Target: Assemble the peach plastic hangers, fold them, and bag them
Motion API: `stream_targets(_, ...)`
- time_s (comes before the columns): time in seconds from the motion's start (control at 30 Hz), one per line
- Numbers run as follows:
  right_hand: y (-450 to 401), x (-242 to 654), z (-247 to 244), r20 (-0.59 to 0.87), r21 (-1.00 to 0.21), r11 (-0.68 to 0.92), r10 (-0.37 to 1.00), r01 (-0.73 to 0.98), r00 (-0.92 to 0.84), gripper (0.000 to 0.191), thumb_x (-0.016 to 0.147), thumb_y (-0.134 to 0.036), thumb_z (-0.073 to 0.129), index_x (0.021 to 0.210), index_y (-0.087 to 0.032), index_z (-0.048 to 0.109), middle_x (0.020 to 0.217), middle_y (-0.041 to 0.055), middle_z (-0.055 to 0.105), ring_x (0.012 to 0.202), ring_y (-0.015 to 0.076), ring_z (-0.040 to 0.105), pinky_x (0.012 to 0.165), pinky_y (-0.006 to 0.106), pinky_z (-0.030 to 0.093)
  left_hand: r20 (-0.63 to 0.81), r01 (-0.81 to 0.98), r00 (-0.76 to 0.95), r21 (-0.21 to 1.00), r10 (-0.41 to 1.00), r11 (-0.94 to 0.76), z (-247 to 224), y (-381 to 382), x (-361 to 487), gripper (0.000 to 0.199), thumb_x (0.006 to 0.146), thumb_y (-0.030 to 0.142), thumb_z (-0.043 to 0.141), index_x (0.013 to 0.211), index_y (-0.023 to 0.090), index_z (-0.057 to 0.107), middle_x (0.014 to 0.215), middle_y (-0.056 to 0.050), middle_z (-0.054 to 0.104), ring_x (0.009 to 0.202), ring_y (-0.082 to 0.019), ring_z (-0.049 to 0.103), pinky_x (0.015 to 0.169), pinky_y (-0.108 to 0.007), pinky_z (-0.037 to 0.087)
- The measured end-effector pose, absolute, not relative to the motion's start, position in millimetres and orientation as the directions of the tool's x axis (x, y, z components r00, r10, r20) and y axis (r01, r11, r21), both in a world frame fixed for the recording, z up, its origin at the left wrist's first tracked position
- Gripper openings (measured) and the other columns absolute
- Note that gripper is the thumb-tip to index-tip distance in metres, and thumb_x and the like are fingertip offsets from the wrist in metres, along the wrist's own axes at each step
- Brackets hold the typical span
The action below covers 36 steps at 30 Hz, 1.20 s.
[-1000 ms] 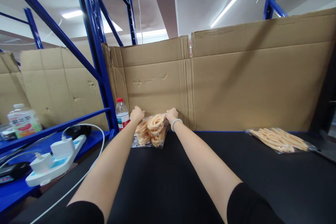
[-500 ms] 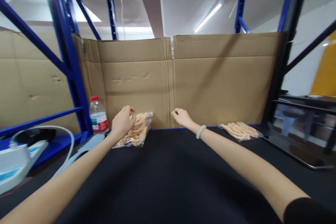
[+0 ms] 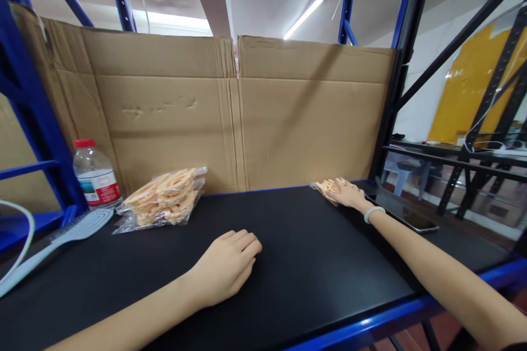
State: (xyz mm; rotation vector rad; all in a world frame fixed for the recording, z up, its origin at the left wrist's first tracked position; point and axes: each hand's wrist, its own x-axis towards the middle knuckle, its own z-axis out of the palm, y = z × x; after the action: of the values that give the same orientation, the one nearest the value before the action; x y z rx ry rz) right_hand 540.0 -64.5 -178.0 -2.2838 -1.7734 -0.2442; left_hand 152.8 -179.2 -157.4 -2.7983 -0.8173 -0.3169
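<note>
My left hand point(image 3: 230, 266) is over the near middle of the black tabletop point(image 3: 284, 241). Its fingers are curled together, and nothing shows in them. At the far right, my right hand point(image 3: 349, 193), with a beaded bracelet at the wrist, lies on a flat clear bag of peach-coloured strips point(image 3: 325, 188). Its fingers bend over the bag and hide the right part of it. Several similar clear bags of peach-coloured loops point(image 3: 164, 197) lie stacked at the back left, apart from both hands.
Left of the stack stand a red-capped bottle point(image 3: 96, 175) and a pale blue hairbrush point(image 3: 82, 226) lying flat. A dark phone-like slab point(image 3: 405, 216) lies right of my right hand. Cardboard point(image 3: 164, 104) walls the back, between blue and black rack posts point(image 3: 405, 66).
The view has swung right. My left hand has left the stacked bags and come nearer, toward the middle. My right hand has moved right, onto the flat bag.
</note>
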Motion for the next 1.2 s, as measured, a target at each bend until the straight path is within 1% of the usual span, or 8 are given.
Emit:
stream_targets(0.17, -57, 524, -184, 0.24, -0.122, -0.099, 0.963, 0.988, 0.126, 0.075, 0.084, -0.064, 0.037, 0.143, -0.017, 0.034, 0.145, 0.0206, 0.035, 0.125, 0.044, 0.041, 0.094, 0.06, 0.034, 0.329, 0.616, 0.661, 0.276, 0.675, -0.738, -170, -169, 168, 0.017, 0.082, 0.017, 0.046, 0.098, 0.019, 0.052, 0.096, -0.005, 0.06, 0.089, -0.02, 0.057, 0.079, -0.034, 0.046)
stream_targets(0.3, -63, 502, -180, 0.213, -0.141, 0.184, 0.965, 0.973, -0.151, 0.066, 0.083, -0.056, 0.045, 0.14, -0.021, 0.041, 0.145, 0.0145, 0.039, 0.127, 0.0368, 0.041, 0.1, 0.052, 0.034, 0.317, 0.662, 0.447, 0.511, 0.836, -0.548, -176, -153, 166, 0.02, 0.083, 0.029, 0.049, 0.1, 0.019, 0.056, 0.099, -0.007, 0.062, 0.096, -0.022, 0.057, 0.086, -0.036, 0.045)
stream_targets(0.4, -74, 477, -176, 0.207, -0.154, 0.403, 0.906, 0.902, -0.369, 0.065, 0.081, -0.05, 0.053, 0.139, -0.023, 0.041, 0.147, 0.0091, 0.038, 0.133, 0.0302, 0.034, 0.108, 0.043, 0.028, 0.292, 0.726, 0.345, 0.519, 0.892, -0.451, -175, -143, 161, 0.031, 0.084, 0.042, 0.048, 0.099, 0.019, 0.063, 0.103, -0.009, 0.063, 0.102, -0.026, 0.055, 0.093, -0.041, 0.04)
stream_targets(0.6, -106, 420, -170, 0.143, -0.249, 0.681, 0.729, 0.689, -0.669, 0.068, 0.079, -0.045, 0.06, 0.142, -0.034, 0.034, 0.155, 0.0013, 0.022, 0.143, 0.0321, 0.001, 0.11, 0.059, 0.0, 0.178, 0.76, 0.238, 0.578, 0.955, -0.297, -173, -127, 161, 0.045, 0.081, 0.054, 0.045, 0.091, 0.02, 0.072, 0.104, -0.011, 0.064, 0.11, -0.033, 0.05, 0.098, -0.044, 0.034)
stream_targets(0.73, -121, 405, -164, 0.145, -0.258, 0.788, 0.604, 0.559, -0.784, 0.073, 0.078, -0.041, 0.063, 0.143, -0.038, 0.03, 0.156, -0.0005, 0.016, 0.143, 0.03, -0.005, 0.11, 0.059, -0.006, 0.131, 0.744, 0.195, 0.626, 0.972, -0.234, -172, -119, 161, 0.038, 0.077, 0.047, 0.049, 0.077, 0.018, 0.073, 0.098, -0.012, 0.067, 0.104, -0.035, 0.056, 0.093, -0.042, 0.038)
stream_targets(1.0, -129, 409, -161, 0.206, -0.25, 0.798, 0.597, 0.548, -0.775, 0.065, 0.083, -0.035, 0.057, 0.143, -0.033, 0.032, 0.155, 0.0054, 0.019, 0.143, 0.0293, -0.001, 0.11, 0.059, -0.001, 0.062, 0.591, 0.225, 0.785, 0.972, -0.186, -166, -129, 152, 0.016, 0.063, 0.034, 0.059, 0.071, 0.02, 0.059, 0.071, -0.002, 0.068, 0.075, -0.024, 0.063, 0.068, -0.031, 0.045)
stream_targets(1.13, -148, 390, -153, 0.413, -0.183, 0.861, 0.505, 0.474, -0.758, 0.059, 0.081, -0.033, 0.057, 0.137, -0.025, 0.042, 0.145, 0.0104, 0.039, 0.139, 0.0274, 0.023, 0.111, 0.051, 0.017, 0.119, 0.457, 0.175, 0.869, 0.977, -0.188, -170, -133, 148, 0.018, 0.062, 0.029, 0.056, 0.075, 0.021, 0.048, 0.065, 0.001, 0.066, 0.067, -0.018, 0.061, 0.066, -0.028, 0.044)
stream_targets(1.2, -158, 374, -149, 0.378, -0.095, 0.925, 0.375, 0.367, -0.846, 0.054, 0.078, -0.023, 0.056, 0.132, -0.023, 0.048, 0.139, 0.0087, 0.047, 0.135, 0.0241, 0.032, 0.112, 0.045, 0.021, 0.159, 0.388, 0.123, 0.901, 0.98, -0.195, -171, -133, 146, 0.019, 0.062, 0.029, 0.055, 0.077, 0.021, 0.046, 0.067, 0.001, 0.065, 0.066, -0.017, 0.06, 0.067, -0.029, 0.044)
